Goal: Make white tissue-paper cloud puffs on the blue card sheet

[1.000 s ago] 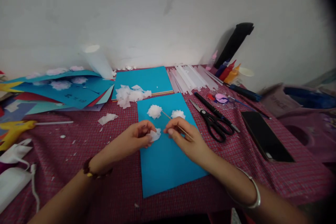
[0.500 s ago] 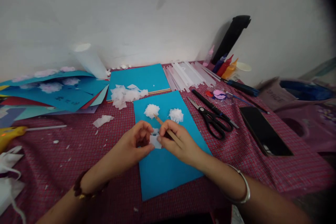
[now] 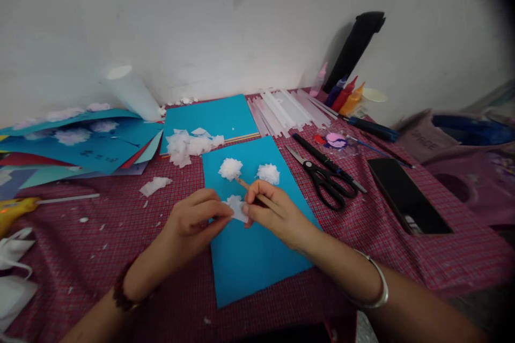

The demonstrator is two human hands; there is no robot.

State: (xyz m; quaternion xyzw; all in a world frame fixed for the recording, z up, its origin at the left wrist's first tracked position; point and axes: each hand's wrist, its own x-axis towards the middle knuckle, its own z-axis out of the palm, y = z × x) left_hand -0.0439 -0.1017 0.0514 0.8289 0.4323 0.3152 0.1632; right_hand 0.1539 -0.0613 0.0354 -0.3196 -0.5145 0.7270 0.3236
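Note:
A small piece of white tissue paper is between my two hands, over a blue sheet of paper. My left hand has thumb and fingers pinched together at its left edge. With thumb and forefinger, my right hand grips the right edge, while a thin wooden stick lies across the same fingers. The stick's tip points at a ruffled white tissue puff on the sheet. Another tissue puff sits to its right. Whether the white ruffle behind the held piece is separate, I cannot tell.
Black-handled scissors and a black pen-like tool lie right of the sheet, near a phone. Loose tissue scraps rest by a blue paper stack. A yellow glue gun is at left.
My right hand has come left to the tissue piece, the stick turning with it. My left fingers have closed into a pinch at the piece's edge. The view has shifted slightly.

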